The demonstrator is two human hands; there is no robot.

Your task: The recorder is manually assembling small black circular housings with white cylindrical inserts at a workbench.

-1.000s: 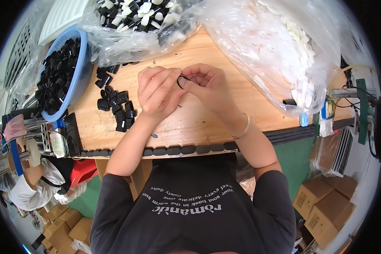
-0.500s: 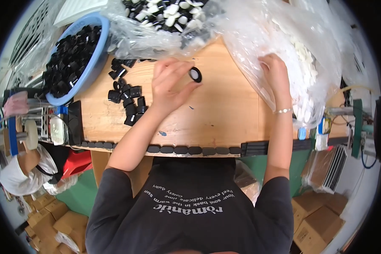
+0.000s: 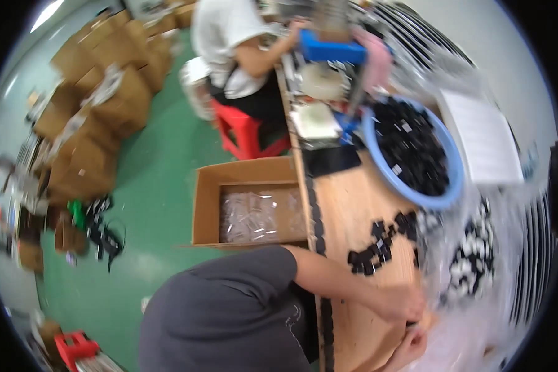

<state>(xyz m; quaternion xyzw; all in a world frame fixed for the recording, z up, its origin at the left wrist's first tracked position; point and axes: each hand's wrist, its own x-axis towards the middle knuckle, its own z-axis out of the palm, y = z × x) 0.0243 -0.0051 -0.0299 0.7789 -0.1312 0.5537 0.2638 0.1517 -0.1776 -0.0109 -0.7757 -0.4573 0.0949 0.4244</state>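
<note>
My left hand [image 3: 404, 304] and my right hand [image 3: 412, 344] are close together over the wooden table [image 3: 353, 313], at the lower right of the view. The fingers of the left are closed on a small round black cap [image 3: 410, 323], of which only a dark edge shows between the hands. My right hand has its fingers curled in beside the cap; what they hold, if anything, is hidden. Loose black caps [image 3: 373, 251] lie in a cluster on the tabletop, above my left forearm. Next to the hands spreads a clear plastic bag [image 3: 456, 341], blurred.
A blue basin [image 3: 436, 201] full of black parts stands beside a white tray [image 3: 487, 139]. Another plastic bag holds black and white pieces [image 3: 471, 260]. By the table edge sits an open carton [image 3: 206, 214]. Beyond, a person [image 3: 229, 37] sits on a red stool [image 3: 247, 133].
The view has swung and tilted toward the left side of the room. My right hand has left the bag of white pieces, and both hands have come together around the black cap.
</note>
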